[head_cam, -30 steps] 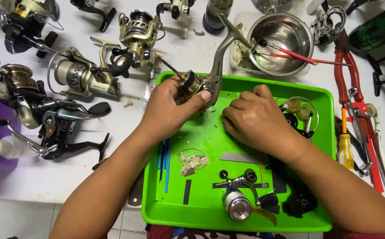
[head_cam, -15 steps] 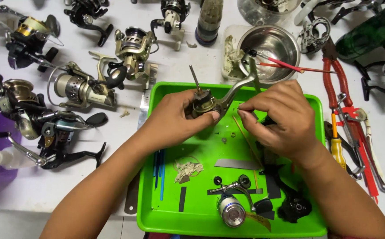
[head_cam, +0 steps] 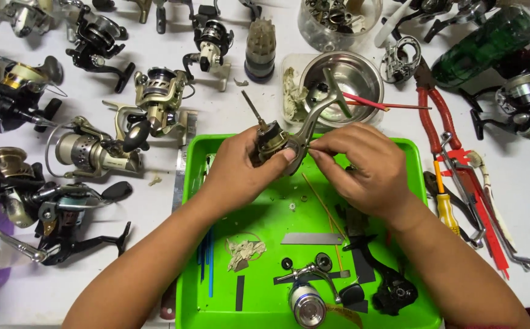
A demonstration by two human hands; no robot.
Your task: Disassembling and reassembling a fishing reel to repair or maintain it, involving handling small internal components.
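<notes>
Both hands had lifted the fishing reel body higher than a moment earlier, holding it above the far edge of the green tray, near the steel bowl. Left hand wrapped the body, thumb pressed to its side. Right hand pinched something small against the reel's stem; what it was could not be told. Working well here seemingly meant a steady left grip and staying over the tray, so loose parts would be caught.
</notes>
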